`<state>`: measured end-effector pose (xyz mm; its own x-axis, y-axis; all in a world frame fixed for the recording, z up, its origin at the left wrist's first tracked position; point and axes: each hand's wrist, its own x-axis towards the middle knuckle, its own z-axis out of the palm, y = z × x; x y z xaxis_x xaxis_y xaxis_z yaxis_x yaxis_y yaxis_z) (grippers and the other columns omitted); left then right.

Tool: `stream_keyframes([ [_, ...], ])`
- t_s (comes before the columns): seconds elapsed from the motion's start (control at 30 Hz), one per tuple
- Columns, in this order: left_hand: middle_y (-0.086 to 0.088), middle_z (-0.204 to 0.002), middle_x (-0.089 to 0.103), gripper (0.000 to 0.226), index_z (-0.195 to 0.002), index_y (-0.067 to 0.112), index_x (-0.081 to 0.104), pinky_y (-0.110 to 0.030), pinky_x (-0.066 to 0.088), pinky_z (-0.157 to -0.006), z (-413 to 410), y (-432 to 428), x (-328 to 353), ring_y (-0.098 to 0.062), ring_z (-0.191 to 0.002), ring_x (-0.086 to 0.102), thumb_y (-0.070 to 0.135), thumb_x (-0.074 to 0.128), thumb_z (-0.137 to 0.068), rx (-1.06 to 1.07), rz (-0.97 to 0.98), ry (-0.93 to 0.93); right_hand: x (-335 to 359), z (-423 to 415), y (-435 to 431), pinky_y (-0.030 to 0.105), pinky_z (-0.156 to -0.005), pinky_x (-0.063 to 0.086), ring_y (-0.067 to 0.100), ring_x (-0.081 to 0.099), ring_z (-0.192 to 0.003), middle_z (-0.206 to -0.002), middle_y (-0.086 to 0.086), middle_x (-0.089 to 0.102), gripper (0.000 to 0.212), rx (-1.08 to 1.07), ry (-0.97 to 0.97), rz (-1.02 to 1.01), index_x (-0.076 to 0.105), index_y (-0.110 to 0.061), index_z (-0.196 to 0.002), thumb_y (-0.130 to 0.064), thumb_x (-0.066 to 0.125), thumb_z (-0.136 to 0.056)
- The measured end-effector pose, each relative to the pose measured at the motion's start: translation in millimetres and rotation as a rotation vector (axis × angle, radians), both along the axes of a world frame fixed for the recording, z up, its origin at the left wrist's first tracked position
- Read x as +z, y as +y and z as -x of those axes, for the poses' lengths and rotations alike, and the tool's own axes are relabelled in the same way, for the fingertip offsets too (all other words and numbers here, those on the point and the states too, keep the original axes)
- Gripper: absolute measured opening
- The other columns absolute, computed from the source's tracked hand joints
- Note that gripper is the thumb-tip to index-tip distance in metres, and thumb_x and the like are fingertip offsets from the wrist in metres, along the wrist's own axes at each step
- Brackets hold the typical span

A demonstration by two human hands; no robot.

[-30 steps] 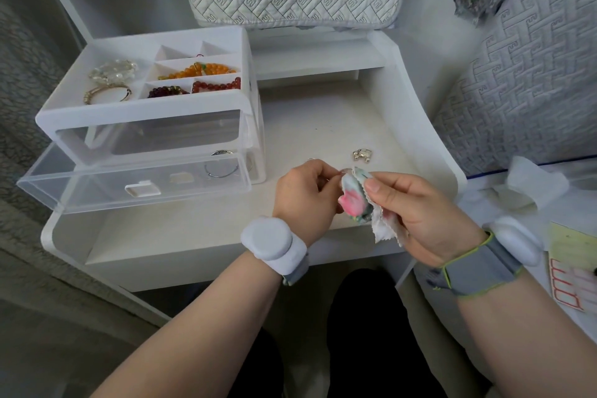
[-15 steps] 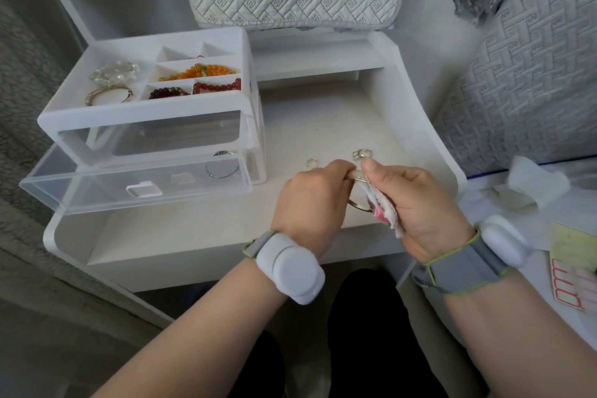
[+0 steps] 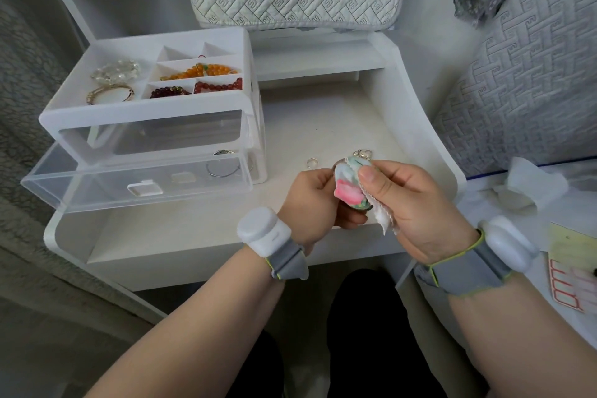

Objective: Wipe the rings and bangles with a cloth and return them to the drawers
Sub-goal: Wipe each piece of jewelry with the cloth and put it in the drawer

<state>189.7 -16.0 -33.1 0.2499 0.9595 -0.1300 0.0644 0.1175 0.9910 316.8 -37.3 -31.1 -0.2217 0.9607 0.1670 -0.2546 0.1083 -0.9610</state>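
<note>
My right hand pinches a small white cloth with a pink and green print, folded round a thin metal bangle that is almost fully hidden. My left hand grips the bangle's other side, just left of the cloth. A small ring and a cluster of rings lie on the white table just beyond my hands. The clear lower drawer of the white organiser is pulled out, with a thin silver bangle inside.
The organiser's top tray holds bead bracelets, a clear crystal bracelet and a gold bangle. Quilted grey bedding lies to the right and behind. A crumpled tissue and paper cards sit at the right.
Both hands turned the cloth over the bangle: half a second ago the cloth was bunched under my right fingers, now its pink print faces up again.
</note>
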Motion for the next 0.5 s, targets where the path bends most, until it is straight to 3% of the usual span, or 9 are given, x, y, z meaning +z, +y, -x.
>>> stream_keyframes([
  [0.07,-0.011,-0.060,0.064,0.030,-0.077,0.001,0.062,-0.023,0.052,-0.046,-1.7,-1.7,2.4,-0.015,-0.043,0.059,0.009,0.041,-0.097,-0.024,0.063,-0.039,0.2,-1.6,1.6,0.040,-0.054,0.041,0.027,0.046,-0.055,-0.064,0.016,0.054,0.042,0.022,0.013,-0.001,0.066,0.000,-0.082,-0.042,0.068,-0.077],
  [0.13,-0.012,-0.064,0.064,0.031,-0.083,-0.001,0.062,-0.026,0.054,-0.050,0.8,-0.6,4.4,-0.018,-0.046,0.061,0.014,0.040,-0.098,-0.044,0.033,0.026,-1.3,-3.6,3.4,0.040,-0.056,0.047,0.028,0.049,-0.057,-0.062,0.014,0.057,0.045,-0.029,-0.021,-0.004,0.069,-0.006,-0.076,-0.051,0.070,-0.071],
  [0.23,-0.006,-0.068,0.066,0.030,-0.090,0.008,0.062,-0.032,0.054,-0.060,8.4,2.7,3.4,-0.025,-0.059,0.065,0.025,0.039,-0.096,0.001,-0.362,0.503,-0.8,-5.8,4.9,0.041,-0.071,0.047,0.023,0.052,-0.059,-0.055,0.006,0.058,0.037,-0.109,-0.105,-0.009,0.070,-0.015,-0.063,-0.050,0.068,-0.076],
  [0.3,-0.007,-0.070,0.065,0.030,-0.087,0.013,0.059,-0.038,0.050,-0.061,10.4,1.9,2.5,-0.032,-0.066,0.061,0.029,0.034,-0.091,0.044,-0.623,0.728,-0.2,-4.1,5.4,0.037,-0.069,0.046,0.016,0.050,-0.052,-0.049,0.000,0.055,0.034,-0.126,-0.121,0.009,0.067,-0.016,-0.056,-0.038,0.059,-0.080],
  [0.4,-0.012,-0.071,0.065,0.021,-0.086,0.011,0.057,-0.043,0.048,-0.063,7.9,1.2,-0.5,-0.035,-0.068,0.058,0.018,0.037,-0.086,0.053,-0.634,0.719,-0.8,-0.4,5.1,0.026,-0.065,0.047,0.012,0.055,-0.052,-0.050,0.004,0.057,0.037,-0.161,-0.169,-0.040,0.065,-0.012,-0.057,-0.037,0.056,-0.083],
  [0.5,-0.007,-0.063,0.064,0.019,-0.076,0.013,0.055,-0.035,0.047,-0.059,7.0,3.7,-1.4,-0.028,-0.062,0.059,0.016,0.036,-0.077,0.025,-0.523,0.628,-3.1,1.8,4.7,0.021,-0.070,0.049,0.009,0.062,-0.064,-0.059,-0.003,0.065,0.034,-0.126,-0.174,-0.080,0.067,-0.015,-0.069,-0.036,0.052,-0.090],
])
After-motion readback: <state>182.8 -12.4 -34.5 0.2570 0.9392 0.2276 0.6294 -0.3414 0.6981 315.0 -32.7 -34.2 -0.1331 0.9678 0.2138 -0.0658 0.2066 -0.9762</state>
